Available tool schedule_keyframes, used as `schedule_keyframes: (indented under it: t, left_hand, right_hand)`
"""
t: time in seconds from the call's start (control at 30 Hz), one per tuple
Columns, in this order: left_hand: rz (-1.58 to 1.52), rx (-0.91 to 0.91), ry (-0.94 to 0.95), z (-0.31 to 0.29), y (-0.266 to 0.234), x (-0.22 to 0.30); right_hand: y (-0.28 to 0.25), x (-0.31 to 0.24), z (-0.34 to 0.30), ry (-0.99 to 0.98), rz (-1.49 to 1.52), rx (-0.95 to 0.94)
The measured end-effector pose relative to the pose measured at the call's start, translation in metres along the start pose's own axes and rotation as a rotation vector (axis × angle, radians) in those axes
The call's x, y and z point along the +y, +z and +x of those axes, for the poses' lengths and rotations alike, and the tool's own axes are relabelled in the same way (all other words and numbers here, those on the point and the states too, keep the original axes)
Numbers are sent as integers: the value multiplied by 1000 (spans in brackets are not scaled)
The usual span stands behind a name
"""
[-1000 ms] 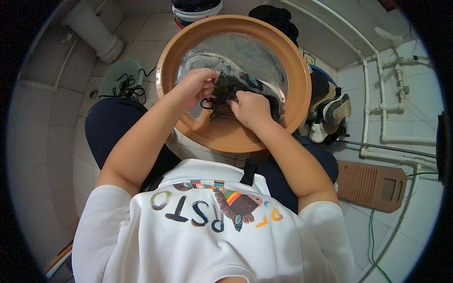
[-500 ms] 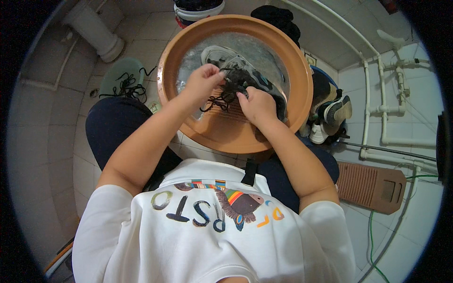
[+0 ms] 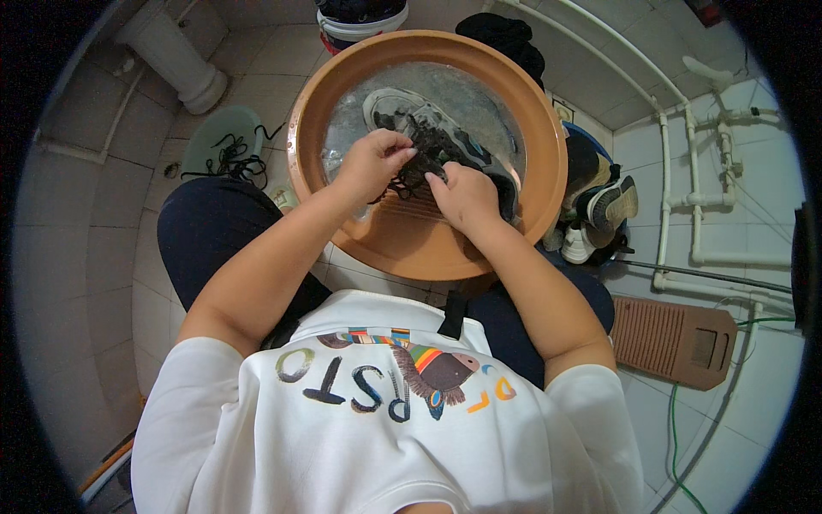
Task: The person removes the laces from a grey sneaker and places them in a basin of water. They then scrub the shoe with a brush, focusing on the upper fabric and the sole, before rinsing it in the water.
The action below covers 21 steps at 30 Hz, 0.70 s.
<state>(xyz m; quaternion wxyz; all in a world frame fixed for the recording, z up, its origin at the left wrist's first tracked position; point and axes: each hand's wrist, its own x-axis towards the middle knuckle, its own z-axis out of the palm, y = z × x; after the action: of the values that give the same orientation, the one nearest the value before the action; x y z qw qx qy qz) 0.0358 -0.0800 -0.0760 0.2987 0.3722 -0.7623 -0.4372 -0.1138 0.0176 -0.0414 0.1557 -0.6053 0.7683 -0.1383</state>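
"Pinching the black laces (image 3: 404,182) is your left hand (image 3: 375,163), isn't it?"

"Yes. Your thumb and fingertips come together right on them. What about your right hand (image 3: 467,197)?"

"It is just beside the left one, bent against the near side of the shoe (image 3: 469,146), with its thumb by the laces. Some of your fingers are hidden, so I can't tell if that hand is gripping the shoe, the laces or nothing."

"And where is your shoe?"

"Inside the big round orange tub (image 3: 550,146), in front of you. It lies on a slant. The light grey end points at the tub's far left edge, and the other end is close to the right edge. It is black and grey."

"There is shiny water (image 3: 479,94) around it too. Nearer to you, below the laces, the tub has a patch of ridges (image 3: 411,208)."

"What do you have around the tub?"

"A bucket (image 3: 364,32) with a white rim is just past the far edge. A dark bundle (image 3: 505,43) sits past the far right edge. Over on your left is a pale green bowl (image 3: 205,141) with dark cords (image 3: 231,163) in it, and one pokes out over its edge."

"More shoes (image 3: 604,206) are piled near the tub's right edge, and a brown washboard (image 3: 672,343) is by your right knee. White pipes (image 3: 664,188) run along the wall there."
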Motion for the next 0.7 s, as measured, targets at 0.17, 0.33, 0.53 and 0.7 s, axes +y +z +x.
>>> schedule_keyframes:
  t: [0.17, 0.33, 0.53, 0.7]
  left_hand:
    - [-869, -11, -174, 9, -20, 25]
    - [-1002, 73, -259, 21, -47, 32]
    - [-464, -63, -369, -6, 0, 18]
    - [-323, -51, -262, 2, 6, 11]
  right_hand:
    - [0, 12, 8, 93, 35, -34]
    - [-9, 12, 12, 136, 18, -142]
    - [-4, 8, 7, 115, 20, -102]
    - [-11, 4, 3, 65, 18, -110]
